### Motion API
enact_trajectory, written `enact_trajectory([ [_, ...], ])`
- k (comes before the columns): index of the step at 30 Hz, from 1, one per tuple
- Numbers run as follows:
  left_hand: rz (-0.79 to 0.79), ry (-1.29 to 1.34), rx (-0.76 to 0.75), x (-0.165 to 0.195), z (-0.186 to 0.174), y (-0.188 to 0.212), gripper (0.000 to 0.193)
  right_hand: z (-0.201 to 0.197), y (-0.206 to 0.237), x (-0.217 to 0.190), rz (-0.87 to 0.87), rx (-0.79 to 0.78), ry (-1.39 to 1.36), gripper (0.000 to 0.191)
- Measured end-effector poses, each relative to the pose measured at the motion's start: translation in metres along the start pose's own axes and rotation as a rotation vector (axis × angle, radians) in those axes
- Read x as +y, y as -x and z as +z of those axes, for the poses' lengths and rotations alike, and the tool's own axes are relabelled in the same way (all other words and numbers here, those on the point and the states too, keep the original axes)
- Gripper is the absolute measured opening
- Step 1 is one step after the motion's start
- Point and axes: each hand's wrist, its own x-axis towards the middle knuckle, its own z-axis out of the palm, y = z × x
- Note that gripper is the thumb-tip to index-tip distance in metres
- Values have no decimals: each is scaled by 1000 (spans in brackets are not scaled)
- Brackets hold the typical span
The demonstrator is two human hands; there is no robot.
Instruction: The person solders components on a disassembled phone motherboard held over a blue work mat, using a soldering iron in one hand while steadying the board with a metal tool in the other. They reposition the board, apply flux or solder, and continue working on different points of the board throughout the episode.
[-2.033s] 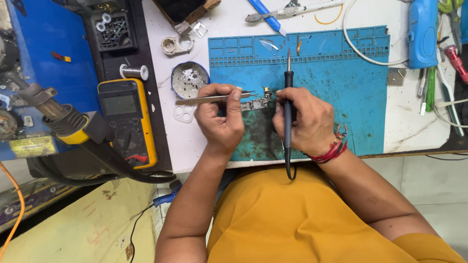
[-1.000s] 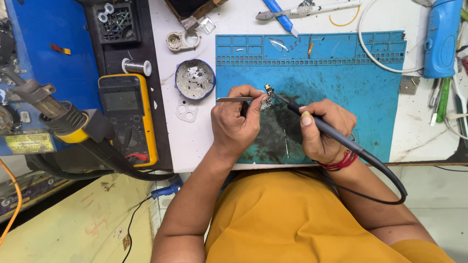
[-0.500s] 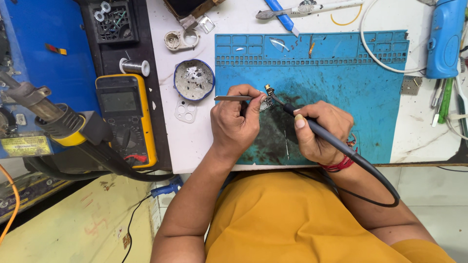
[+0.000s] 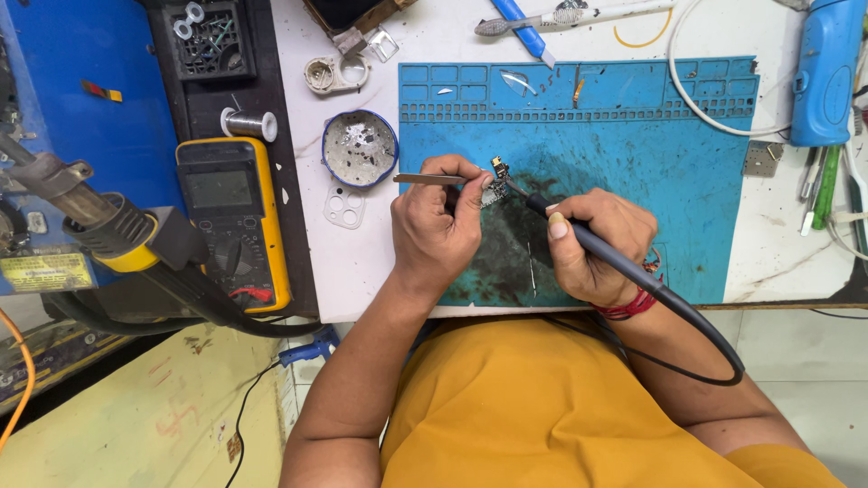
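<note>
Metal tweezers [image 4: 432, 179] sit pinched in the left hand [image 4: 437, 228], fingers clenched round them, their tips pinning a small circuit board [image 4: 495, 183] down on the blue work mat [image 4: 705, 190]. The right hand [image 4: 592, 246] grips a dark soldering iron [image 4: 579, 237] like a pen, closed firmly on the handle, its tip touching the board just beside the tweezer tips. The board lies near the mat's left edge, over a dark scorched patch.

To work the joint cleanly, it seems best to keep both wrists resting on the mat, hold the board flat and still, and touch the tip only to the one joint, since the part is small and could slide.

Left of the mat stands a round tin of scraps [image 4: 360, 148], with a clear lens-shaped frame [image 4: 344, 207] below it. Further left lie a yellow multimeter [image 4: 231, 221] and a solder spool [image 4: 248, 123]. A blue-handled knife [image 4: 523, 23] lies above the mat.
</note>
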Motion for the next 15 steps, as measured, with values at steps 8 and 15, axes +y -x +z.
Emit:
enact_trajectory([
  [8, 4, 13, 7, 0, 1, 0, 12, -1, -1, -2, 0, -3, 15, 8],
  [15, -31, 30, 10, -3, 2, 0, 13, 1, -2, -1, -8, 4, -4, 8],
])
